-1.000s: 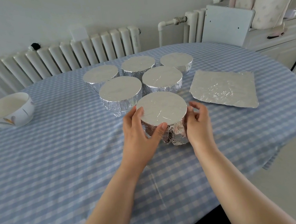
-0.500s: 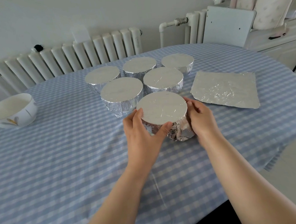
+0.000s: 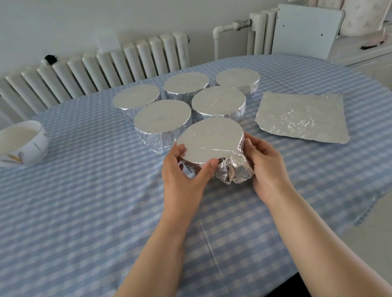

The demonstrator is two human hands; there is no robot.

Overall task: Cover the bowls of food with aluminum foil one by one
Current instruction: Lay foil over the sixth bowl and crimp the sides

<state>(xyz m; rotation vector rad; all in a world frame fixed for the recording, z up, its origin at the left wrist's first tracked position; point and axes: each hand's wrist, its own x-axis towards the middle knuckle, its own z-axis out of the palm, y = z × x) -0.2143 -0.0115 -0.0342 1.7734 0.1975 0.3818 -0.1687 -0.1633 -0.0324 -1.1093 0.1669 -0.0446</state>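
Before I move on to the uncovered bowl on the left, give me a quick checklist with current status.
1. Foil top of the nearest bowl flat and whole: ok.
2. Its foil skirt tucked tight: not ok, bunched loosely at the front.
3. Left hand and right hand free: not ok, both grip that bowl.
4. Spare foil sheet available: ok, flat on the table.
5. White bowl uncovered and unobstructed: ok.
6. Five covered bowls behind sealed: tops ok, far sides cannot tell.
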